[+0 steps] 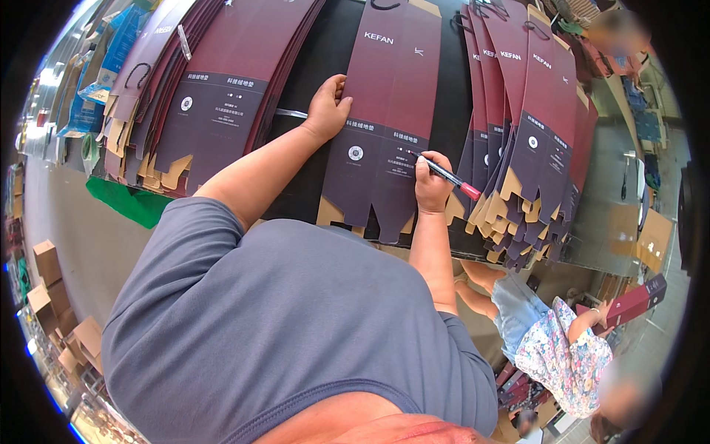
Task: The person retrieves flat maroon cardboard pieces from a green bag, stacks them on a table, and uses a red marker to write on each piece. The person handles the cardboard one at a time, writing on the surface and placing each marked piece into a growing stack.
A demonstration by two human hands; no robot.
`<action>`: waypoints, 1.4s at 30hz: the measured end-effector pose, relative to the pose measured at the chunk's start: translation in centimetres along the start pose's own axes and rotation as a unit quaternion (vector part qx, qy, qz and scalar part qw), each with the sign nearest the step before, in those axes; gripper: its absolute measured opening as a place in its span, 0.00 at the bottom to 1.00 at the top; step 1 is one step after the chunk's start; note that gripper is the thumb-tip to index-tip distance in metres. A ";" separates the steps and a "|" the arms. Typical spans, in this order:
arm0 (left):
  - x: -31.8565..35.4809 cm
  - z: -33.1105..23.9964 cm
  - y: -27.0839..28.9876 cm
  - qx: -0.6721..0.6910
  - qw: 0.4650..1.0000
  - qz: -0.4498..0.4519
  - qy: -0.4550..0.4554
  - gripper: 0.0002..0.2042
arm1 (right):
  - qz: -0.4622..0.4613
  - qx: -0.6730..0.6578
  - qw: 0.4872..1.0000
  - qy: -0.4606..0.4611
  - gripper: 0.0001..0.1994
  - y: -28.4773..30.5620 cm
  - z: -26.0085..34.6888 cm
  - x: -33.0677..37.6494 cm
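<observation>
A flat, unfolded carton (384,81), maroon above and dark purple below, lies in front of me on a black tabletop. My left hand (326,109) is at its left edge, fingers curled, with the thumb side against the card. In my right hand (433,183) is a marker pen (452,177) with a dark barrel and a red cap on its rear end. The pen's tip rests at or just over the small printed squares on the carton's dark lower part. A black cord loop (384,4) shows at the carton's top.
Stacks of similar flat cartons lie on the left (222,96) and the right (543,111), with cord loops and tan flaps. Blue packaging (122,52) is at the far left. Behind me on the right, a person in a floral top (558,355) holds a maroon box (640,300).
</observation>
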State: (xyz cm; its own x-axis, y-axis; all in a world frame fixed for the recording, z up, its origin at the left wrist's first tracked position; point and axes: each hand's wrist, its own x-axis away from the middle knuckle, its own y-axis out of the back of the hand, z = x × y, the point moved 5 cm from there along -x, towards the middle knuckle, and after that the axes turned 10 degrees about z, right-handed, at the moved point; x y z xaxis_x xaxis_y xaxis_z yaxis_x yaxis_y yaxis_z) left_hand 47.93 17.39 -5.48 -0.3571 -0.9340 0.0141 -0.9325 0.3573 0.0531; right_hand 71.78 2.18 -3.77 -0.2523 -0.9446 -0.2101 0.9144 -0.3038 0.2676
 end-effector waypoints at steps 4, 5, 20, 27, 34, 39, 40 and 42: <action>0.0 0.2 0.0 -0.017 1.000 0.001 0.004 0.22 | 0.002 0.045 0.999 0.010 0.07 -0.3 0.9 -0.3; -0.1 0.3 0.0 -0.019 1.000 0.001 0.006 0.21 | 0.005 0.054 0.999 0.008 0.07 -0.3 0.9 -0.3; -1.7 -19.2 -0.6 0.147 0.944 0.259 -0.141 0.28 | -0.273 -0.210 0.934 -0.090 0.10 6.5 1.3 1.0; -1.2 -7.5 -4.3 -0.498 0.843 0.157 -0.131 0.33 | -0.246 -0.267 0.932 -0.007 0.08 10.3 2.7 1.1; 2.6 -4.1 -5.9 -0.598 0.785 0.132 -0.090 0.33 | -0.074 -0.076 0.994 -0.001 0.08 5.4 -0.2 -1.4; 2.7 -4.6 -5.8 -0.577 0.800 0.127 -0.106 0.31 | -0.052 -0.053 0.997 0.002 0.08 4.2 -1.6 -1.4; 2.8 -4.6 -5.7 -0.569 0.805 0.121 -0.114 0.31 | -0.051 -0.063 0.997 -0.008 0.08 4.0 -1.4 -1.4; 2.7 -4.6 -5.6 -0.570 0.804 0.121 -0.116 0.30 | -0.042 -0.033 0.999 0.008 0.08 3.5 -1.5 -1.2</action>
State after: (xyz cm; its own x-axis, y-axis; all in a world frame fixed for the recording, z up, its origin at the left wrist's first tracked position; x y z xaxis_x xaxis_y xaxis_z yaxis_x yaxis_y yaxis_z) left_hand 52.44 12.84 -1.13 -0.6444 -0.7645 -0.0184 -0.2255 0.1670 0.9598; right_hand 75.75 2.47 -3.94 -0.3237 -0.9140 -0.2445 0.9093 -0.3720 0.1866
